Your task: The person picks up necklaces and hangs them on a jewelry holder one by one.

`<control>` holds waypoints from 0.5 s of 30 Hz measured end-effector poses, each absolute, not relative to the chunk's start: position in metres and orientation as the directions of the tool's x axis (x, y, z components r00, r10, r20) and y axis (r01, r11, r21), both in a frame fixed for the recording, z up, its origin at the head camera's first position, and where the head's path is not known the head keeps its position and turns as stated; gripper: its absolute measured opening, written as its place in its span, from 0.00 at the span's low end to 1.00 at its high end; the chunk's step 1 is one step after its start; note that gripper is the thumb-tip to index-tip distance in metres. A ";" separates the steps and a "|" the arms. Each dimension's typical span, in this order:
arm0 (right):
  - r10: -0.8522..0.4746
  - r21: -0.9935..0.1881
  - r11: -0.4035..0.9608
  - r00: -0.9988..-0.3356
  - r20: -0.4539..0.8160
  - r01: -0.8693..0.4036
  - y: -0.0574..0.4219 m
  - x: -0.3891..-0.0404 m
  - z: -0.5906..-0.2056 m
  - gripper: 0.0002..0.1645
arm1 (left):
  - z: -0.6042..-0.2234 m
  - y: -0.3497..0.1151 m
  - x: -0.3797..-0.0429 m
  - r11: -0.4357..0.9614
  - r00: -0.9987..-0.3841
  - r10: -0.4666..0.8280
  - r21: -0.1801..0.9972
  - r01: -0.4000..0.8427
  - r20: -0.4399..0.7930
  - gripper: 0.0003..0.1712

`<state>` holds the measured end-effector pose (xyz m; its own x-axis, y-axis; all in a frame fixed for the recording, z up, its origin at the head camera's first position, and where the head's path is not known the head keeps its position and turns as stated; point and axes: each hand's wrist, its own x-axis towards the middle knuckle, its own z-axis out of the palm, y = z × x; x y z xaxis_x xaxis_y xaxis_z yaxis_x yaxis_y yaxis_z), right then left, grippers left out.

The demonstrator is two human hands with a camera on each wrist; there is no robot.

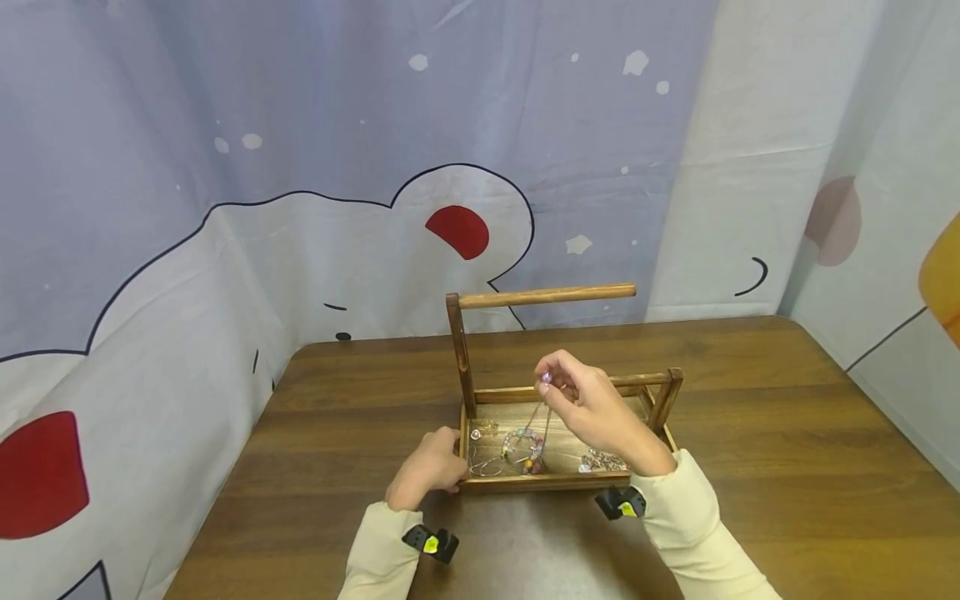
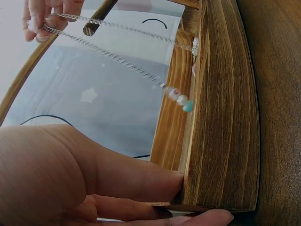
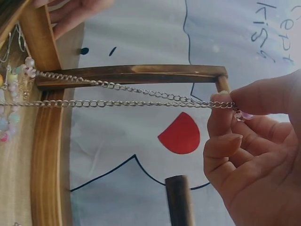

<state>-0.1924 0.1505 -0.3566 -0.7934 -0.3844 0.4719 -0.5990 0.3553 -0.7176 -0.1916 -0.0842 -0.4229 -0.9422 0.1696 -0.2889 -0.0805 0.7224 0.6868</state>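
Observation:
My right hand (image 1: 596, 410) pinches the end of a silver chain (image 3: 136, 103) between thumb and index finger, above a wooden tray (image 1: 540, 482). A lilac bead (image 3: 245, 116) shows at those fingertips. Two strands of chain hang down to pastel beads (image 2: 176, 96); this is a beaded necklace, its lower part inside the tray. At the tray's left end, my left hand (image 1: 427, 465) grips the wooden wall, thumb against the upper side and fingers beneath, as the left wrist view shows.
Inside the tray lie a tangle of chain jewelry (image 1: 603, 461) at the right and small pieces (image 1: 476, 434) at the left. A tall wooden post with a crossbar (image 1: 547, 296) rises behind, and a lower bar stands at right. Brown table (image 1: 787, 450) surrounds it; a printed curtain hangs behind.

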 end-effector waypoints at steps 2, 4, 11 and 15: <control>-0.382 -0.711 0.358 -0.790 0.480 -0.605 0.150 -0.192 -0.353 0.07 | -0.423 -0.084 -0.192 0.724 -0.942 0.169 0.685 -0.081 -0.290 0.37; -0.379 -0.706 0.361 -0.787 0.486 -0.610 0.150 -0.192 -0.350 0.07 | -0.424 -0.084 -0.192 0.721 -0.941 0.168 0.687 -0.085 -0.293 0.37; -0.377 -0.675 0.387 -0.776 0.506 -0.628 0.150 -0.192 -0.341 0.08 | -0.425 -0.085 -0.192 0.720 -0.942 0.180 0.690 -0.071 -0.284 0.37; -0.383 -0.634 0.398 -0.748 0.542 -0.663 0.149 -0.193 -0.336 0.09 | -0.425 -0.085 -0.192 0.718 -0.940 0.184 0.693 -0.071 -0.287 0.37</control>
<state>-0.1932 0.1494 -0.3359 -0.7479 -0.3833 0.5419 -0.6632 0.3978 -0.6340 -0.1924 -0.0853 -0.4251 -0.9402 0.1837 -0.2868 -0.0712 0.7176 0.6928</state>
